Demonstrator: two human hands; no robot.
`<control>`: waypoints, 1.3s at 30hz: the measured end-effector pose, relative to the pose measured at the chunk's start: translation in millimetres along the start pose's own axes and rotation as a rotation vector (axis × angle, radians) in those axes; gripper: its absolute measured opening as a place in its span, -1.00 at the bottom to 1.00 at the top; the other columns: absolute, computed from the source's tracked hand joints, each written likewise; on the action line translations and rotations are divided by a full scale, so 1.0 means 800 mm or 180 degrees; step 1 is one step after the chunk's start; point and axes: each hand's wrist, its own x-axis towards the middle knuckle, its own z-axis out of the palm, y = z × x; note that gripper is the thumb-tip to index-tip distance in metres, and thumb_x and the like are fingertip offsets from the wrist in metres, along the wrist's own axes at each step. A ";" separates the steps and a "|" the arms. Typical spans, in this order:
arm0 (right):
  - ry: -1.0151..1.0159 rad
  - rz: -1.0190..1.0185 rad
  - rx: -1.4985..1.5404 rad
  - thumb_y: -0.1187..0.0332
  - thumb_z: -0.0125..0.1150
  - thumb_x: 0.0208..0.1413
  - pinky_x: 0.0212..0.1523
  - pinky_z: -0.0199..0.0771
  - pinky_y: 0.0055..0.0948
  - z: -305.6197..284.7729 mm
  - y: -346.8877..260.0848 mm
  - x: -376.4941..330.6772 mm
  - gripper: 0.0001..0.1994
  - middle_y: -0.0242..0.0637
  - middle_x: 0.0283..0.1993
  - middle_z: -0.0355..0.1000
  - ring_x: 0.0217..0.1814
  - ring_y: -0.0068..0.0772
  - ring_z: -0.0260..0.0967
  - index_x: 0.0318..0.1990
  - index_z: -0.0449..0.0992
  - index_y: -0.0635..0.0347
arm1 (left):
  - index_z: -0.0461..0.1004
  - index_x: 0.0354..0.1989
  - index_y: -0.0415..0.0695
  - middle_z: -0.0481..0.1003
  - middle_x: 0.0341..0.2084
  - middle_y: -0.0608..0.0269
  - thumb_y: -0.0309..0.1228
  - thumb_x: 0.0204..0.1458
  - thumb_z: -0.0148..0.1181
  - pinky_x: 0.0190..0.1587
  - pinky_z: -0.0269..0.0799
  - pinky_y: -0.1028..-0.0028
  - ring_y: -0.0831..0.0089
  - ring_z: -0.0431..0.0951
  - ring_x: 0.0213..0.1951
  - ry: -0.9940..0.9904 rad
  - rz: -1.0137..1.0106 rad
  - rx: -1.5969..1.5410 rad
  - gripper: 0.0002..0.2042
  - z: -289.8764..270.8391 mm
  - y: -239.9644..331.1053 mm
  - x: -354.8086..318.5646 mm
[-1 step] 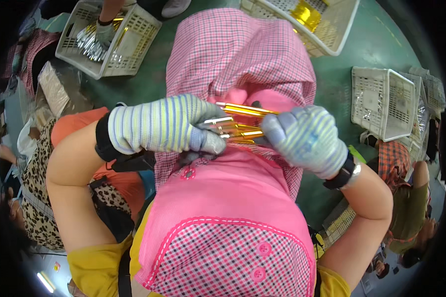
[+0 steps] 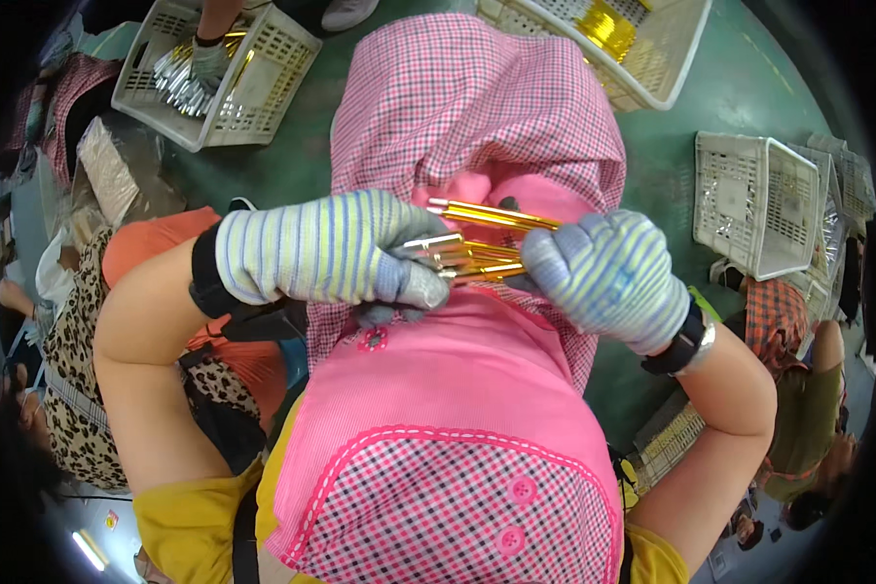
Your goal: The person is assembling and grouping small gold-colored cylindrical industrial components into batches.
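My left hand (image 2: 326, 248), in a striped knit glove, is closed around one end of a bundle of thin gold tubes (image 2: 477, 243), and my right hand (image 2: 608, 277), gloved the same way, grips the other end, so both hands are shut on it. Next to the earlier frame almost nothing differs: the hands sit in the same spot over my lap and the bundle has barely shifted between them.

The gold tubes lie with their long axis running left to right, tilted slightly down toward the right. One tube stands a little apart above the rest, and a silvery tip shows at the left end beside my left fingers (image 2: 414, 282).

The bundle hangs just above my pink apron (image 2: 438, 389), with its checked skirt spread farther out.

Far left, a white plastic basket (image 2: 273, 73) holds silvery pieces, and another person's gloved hand (image 2: 207, 58) reaches into it. Far right, a second basket (image 2: 662, 68) holds gold pieces, and a third basket (image 2: 749, 200) stands to the right on the green floor (image 2: 672, 165).
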 end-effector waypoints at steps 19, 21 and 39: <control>-0.1160 0.1256 0.2275 0.21 0.04 0.16 -0.54 0.40 -0.25 0.001 -0.020 0.028 -0.79 -0.24 -0.56 0.42 -0.55 -0.23 0.43 -0.31 0.47 0.15 | 0.47 -0.10 -0.18 0.51 -0.54 0.21 -0.34 -0.02 0.28 -0.45 0.42 0.40 0.31 0.52 -0.54 0.1144 0.1871 0.2884 -0.68 -0.015 -0.025 -0.006; -0.0527 0.1452 0.4057 0.19 -0.02 0.21 -0.20 0.42 -0.16 0.049 -0.026 0.024 -0.74 -0.05 -0.34 0.48 -0.28 -0.01 0.47 -0.19 0.48 0.20 | 0.45 -0.07 -0.15 0.53 -0.52 0.14 -0.46 -0.14 0.25 -0.43 0.43 0.27 0.13 0.52 -0.52 0.1446 0.1988 0.4756 -0.62 -0.008 0.003 -0.005; -0.0188 0.1572 0.3128 0.11 0.06 0.15 -0.44 0.39 -0.11 0.046 -0.029 0.015 -0.73 -0.19 -0.59 0.34 -0.45 -0.14 0.45 -0.27 0.46 0.13 | 0.48 -0.16 -0.15 0.47 -0.53 0.18 -0.45 -0.15 0.22 -0.42 0.37 0.29 0.19 0.50 -0.46 0.1547 0.2262 0.5361 -0.69 -0.016 0.020 0.015</control>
